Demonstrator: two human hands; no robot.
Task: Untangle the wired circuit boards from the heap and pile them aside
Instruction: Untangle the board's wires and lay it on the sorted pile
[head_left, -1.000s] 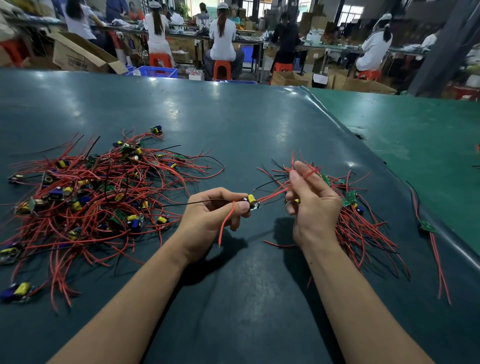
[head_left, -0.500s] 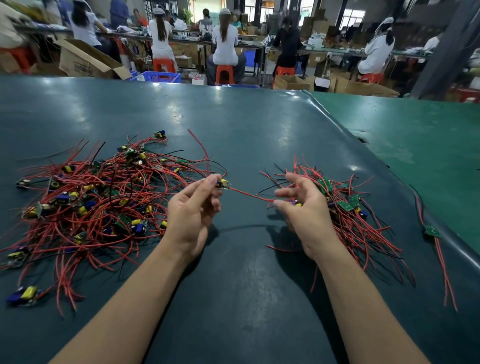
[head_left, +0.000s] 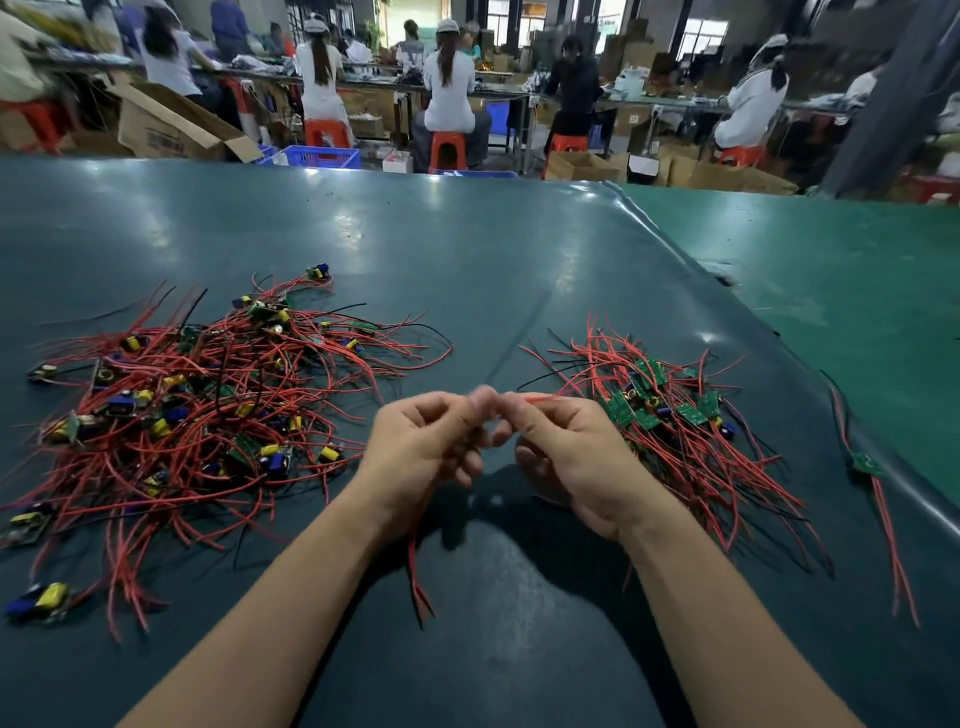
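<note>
Pinching red wires (head_left: 537, 399) between blurred fingertips, my left hand (head_left: 423, 449) and right hand (head_left: 569, 457) meet. I can't see their board behind my fingers. Tangled heap (head_left: 197, 405) lies left; sorted pile (head_left: 670, 415) just right of my grip.

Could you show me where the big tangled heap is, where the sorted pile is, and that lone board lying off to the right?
Tangled heap (head_left: 208, 410): head view, its red-wire middle.
Sorted pile (head_left: 670, 415): head view, its green boards.
Lone board (head_left: 866, 462): head view, its green plate.
</note>
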